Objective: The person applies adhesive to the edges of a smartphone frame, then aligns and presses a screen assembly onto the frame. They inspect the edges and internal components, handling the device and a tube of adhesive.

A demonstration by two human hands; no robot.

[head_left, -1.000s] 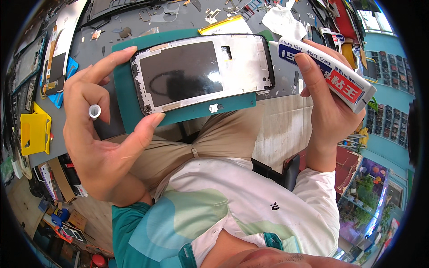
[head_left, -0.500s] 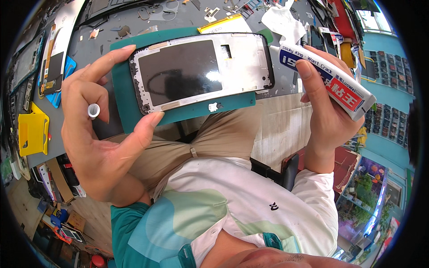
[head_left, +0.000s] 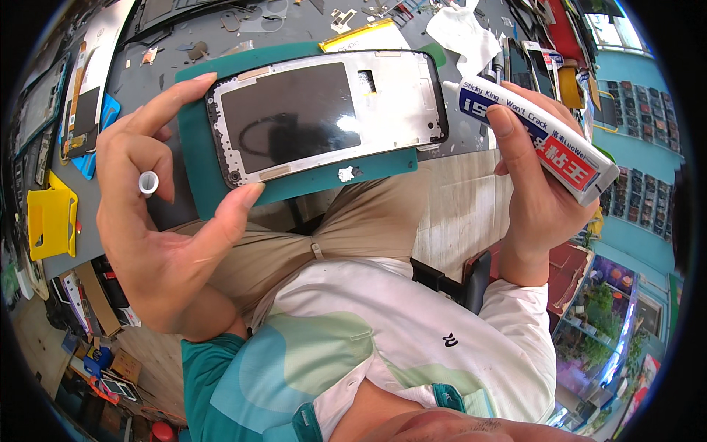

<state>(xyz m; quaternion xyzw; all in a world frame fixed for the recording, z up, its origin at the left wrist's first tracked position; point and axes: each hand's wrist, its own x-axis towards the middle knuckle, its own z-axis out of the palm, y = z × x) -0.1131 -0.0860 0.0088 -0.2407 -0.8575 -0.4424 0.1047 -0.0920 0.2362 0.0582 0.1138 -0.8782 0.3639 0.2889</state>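
Shifted tube (head_left: 543,141), clasped in right hand (head_left: 539,199), perhaps touches phone frame (head_left: 324,118) left hand (head_left: 158,217) grips.

Lettered tube (head_left: 526,132), logoed mat (head_left: 194,144), seemingly printed pack (head_left: 357,37)

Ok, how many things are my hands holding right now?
3: the phone frame, pinched at its left end by your left hand; the white cap, tucked in that same hand; and the tube, in your right hand. Anything behind them could be hidden.
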